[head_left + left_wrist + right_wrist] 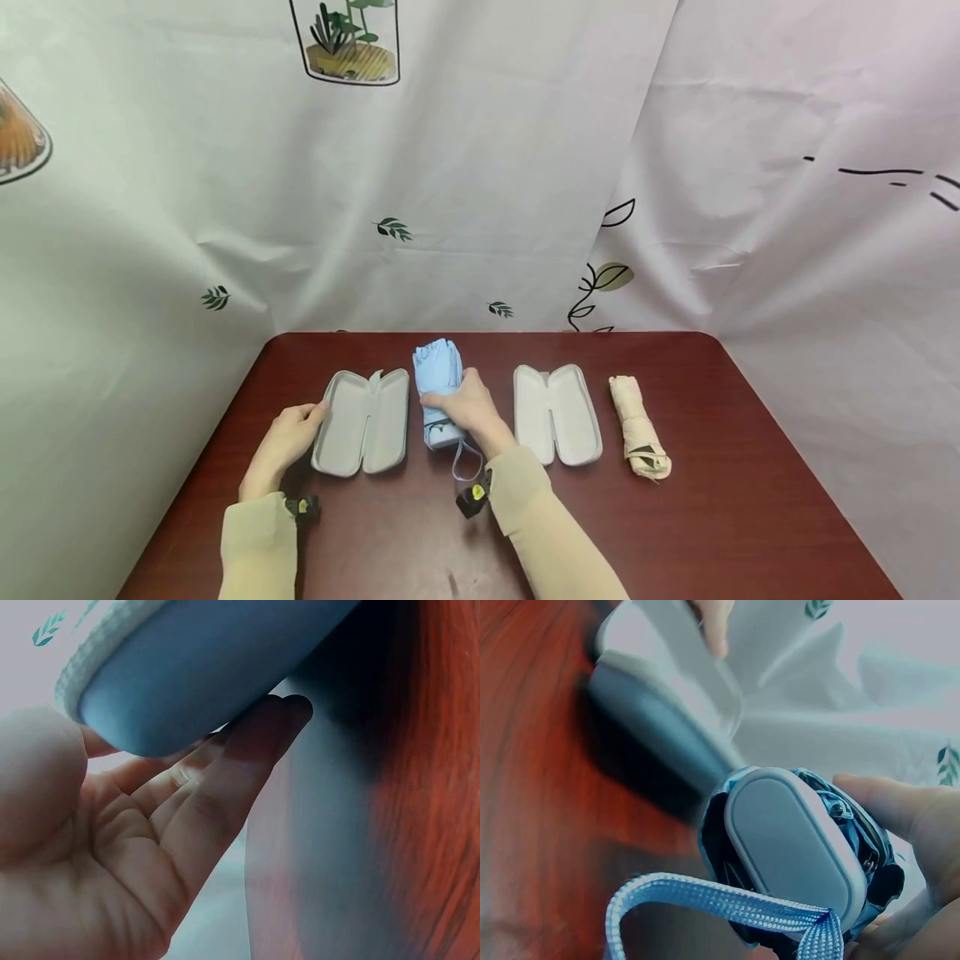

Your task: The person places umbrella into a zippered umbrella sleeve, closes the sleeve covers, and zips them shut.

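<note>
My right hand (474, 408) grips a folded light-blue umbrella (437, 368) round its lower half. Its pale oval handle end (795, 840) and woven wrist strap (697, 896) show large in the right wrist view. To the left, an unzipped grey hard case (347, 423) lies spread, its two halves facing up. My left hand (288, 435) holds that case by its outer left edge. In the left wrist view the fingers (217, 795) reach beneath the case's rounded blue-grey shell (187, 675), with the thumb at the other side.
Right of the blue umbrella lies a second spread grey case (576, 421). Farther right is a rolled beige umbrella (637, 421). All stand on a dark red-brown wooden table (750, 517), with a white patterned cloth (480, 167) hanging behind and at both sides.
</note>
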Motion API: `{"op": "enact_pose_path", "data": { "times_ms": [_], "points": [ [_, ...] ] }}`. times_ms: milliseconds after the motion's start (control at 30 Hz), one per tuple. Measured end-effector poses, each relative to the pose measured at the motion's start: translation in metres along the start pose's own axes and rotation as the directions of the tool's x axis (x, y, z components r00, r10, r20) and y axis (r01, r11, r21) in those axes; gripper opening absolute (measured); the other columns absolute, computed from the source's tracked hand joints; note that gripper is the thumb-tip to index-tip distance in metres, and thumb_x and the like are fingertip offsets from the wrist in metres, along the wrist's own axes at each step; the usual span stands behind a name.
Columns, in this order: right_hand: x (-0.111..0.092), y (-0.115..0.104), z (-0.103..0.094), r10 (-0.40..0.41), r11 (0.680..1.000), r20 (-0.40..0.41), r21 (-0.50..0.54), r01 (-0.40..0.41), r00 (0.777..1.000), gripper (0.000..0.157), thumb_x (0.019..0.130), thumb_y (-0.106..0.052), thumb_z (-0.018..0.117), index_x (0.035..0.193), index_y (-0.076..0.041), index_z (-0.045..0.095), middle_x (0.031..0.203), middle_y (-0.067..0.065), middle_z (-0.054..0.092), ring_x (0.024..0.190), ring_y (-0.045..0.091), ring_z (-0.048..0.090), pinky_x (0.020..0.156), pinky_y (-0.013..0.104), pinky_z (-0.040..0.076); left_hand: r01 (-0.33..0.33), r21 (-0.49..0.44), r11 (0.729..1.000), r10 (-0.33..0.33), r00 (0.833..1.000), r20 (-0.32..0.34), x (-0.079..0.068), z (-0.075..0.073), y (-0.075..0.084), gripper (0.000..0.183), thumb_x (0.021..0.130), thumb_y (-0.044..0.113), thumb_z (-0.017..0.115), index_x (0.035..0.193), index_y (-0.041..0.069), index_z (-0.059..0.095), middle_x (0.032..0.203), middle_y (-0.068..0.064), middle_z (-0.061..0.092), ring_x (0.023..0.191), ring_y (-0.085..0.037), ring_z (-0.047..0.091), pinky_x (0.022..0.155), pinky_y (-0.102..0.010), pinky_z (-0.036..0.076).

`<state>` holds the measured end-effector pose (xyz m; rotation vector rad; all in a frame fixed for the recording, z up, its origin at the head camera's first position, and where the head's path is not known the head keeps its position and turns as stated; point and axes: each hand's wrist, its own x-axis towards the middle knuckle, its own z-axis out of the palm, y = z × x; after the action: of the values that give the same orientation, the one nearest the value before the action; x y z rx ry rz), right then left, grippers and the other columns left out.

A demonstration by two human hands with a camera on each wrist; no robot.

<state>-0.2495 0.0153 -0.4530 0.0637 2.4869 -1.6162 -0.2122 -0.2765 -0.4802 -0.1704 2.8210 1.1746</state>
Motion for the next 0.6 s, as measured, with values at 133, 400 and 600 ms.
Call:
{"op": "enact_pose_path", "data": {
  "times_ms": [133, 400, 600],
  "points": [
    [0.001, -0.016, 0.004, -0.027, 0.999, -0.022, 0.044, 0.028, 0.999, 0.073, 0.073, -0.037, 0.084, 0.125, -0.004, 0.045, 0.098, 0.008, 0.058, 0.083, 0.018, 0.060, 0.070, 0.031, 0.051, 0.003, -0.009, 1.000, -0.003, 1.000, 0.010, 0.001, 0.000, 0.000, 0.064, 0.105, 0.043, 0.034, 0.133, -0.012, 0.050, 0.124, -0.029, 0.057, 0.111, -0.038, 0.056, 0.091, -0.056, 0.043],
    [0.000, -0.041, 0.030, -0.056, 0.973, -0.033, 0.223, 0.062, 0.998, 0.070, 0.075, -0.032, 0.085, 0.127, -0.008, 0.044, 0.102, 0.005, 0.059, 0.085, 0.017, 0.063, 0.070, 0.033, 0.053, 0.007, -0.016, 1.000, -0.007, 1.000, 0.008, 0.000, 0.001, -0.002, 0.060, 0.105, 0.041, 0.037, 0.130, -0.010, 0.053, 0.116, -0.025, 0.062, 0.104, -0.033, 0.058, 0.087, -0.052, 0.045],
    [0.000, -0.053, 0.050, -0.101, 0.949, -0.060, 0.294, 0.115, 0.993, 0.069, 0.074, -0.036, 0.085, 0.126, -0.014, 0.045, 0.103, -0.001, 0.060, 0.090, 0.012, 0.060, 0.078, 0.033, 0.052, 0.005, -0.017, 1.000, -0.006, 1.000, -0.012, 0.001, 0.002, 0.000, 0.055, 0.105, 0.039, 0.039, 0.126, -0.008, 0.058, 0.108, -0.020, 0.065, 0.096, -0.029, 0.060, 0.081, -0.046, 0.047]
  ]
}}
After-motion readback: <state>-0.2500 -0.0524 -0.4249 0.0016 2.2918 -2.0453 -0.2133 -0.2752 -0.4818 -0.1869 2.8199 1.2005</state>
